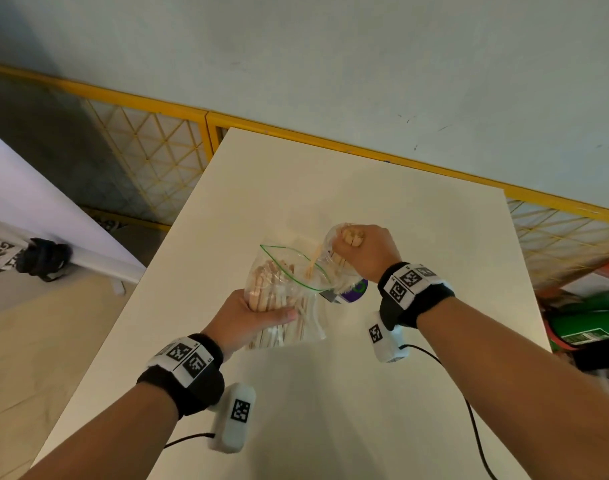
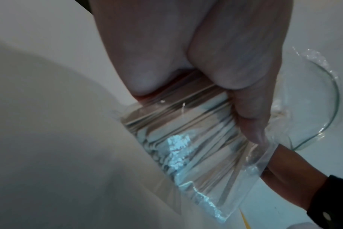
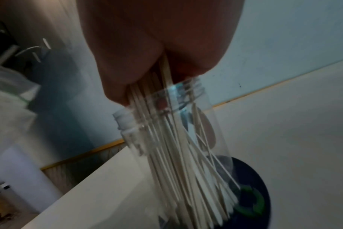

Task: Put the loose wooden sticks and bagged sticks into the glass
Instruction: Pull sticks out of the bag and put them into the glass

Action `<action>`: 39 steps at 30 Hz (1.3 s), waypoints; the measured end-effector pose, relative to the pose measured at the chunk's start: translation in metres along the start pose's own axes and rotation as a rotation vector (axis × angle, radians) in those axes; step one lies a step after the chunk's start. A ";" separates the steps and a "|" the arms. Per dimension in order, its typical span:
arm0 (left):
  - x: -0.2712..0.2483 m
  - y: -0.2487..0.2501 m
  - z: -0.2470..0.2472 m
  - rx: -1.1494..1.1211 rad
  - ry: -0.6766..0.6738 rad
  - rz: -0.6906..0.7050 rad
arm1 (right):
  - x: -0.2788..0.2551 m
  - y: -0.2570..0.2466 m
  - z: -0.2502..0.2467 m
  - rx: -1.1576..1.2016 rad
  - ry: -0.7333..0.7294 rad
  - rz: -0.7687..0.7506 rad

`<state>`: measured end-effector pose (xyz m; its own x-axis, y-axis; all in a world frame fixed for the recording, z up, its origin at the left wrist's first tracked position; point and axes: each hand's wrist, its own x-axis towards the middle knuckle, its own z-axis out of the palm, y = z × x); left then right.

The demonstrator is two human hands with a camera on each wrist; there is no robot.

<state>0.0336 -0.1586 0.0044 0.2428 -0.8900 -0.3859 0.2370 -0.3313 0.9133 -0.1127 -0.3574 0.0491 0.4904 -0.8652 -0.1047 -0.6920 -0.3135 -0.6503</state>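
Your right hand (image 1: pixel 363 252) grips a bundle of wooden sticks (image 3: pixel 178 155) lowered into the glass (image 3: pixel 215 124), your left hand (image 1: pixel 251 315) clutches the open bag of sticks (image 1: pixel 285 292) just beside the glass, over the white table (image 1: pixel 382 209)

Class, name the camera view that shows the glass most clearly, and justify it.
Right wrist: the glass fills the view, its clear wall showing sticks gripped by the right hand. In the head view, that hand partly hides it. The left wrist view shows no glass.
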 end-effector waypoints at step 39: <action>-0.023 0.036 0.031 -0.161 -0.105 0.115 | -0.086 -0.068 -0.052 0.083 -0.130 -0.208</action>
<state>0.0077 -0.1599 0.0503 0.1794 -0.9495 -0.2574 0.3627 -0.1794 0.9145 -0.1353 -0.2825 0.1408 0.6853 -0.7262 -0.0550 -0.5262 -0.4415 -0.7268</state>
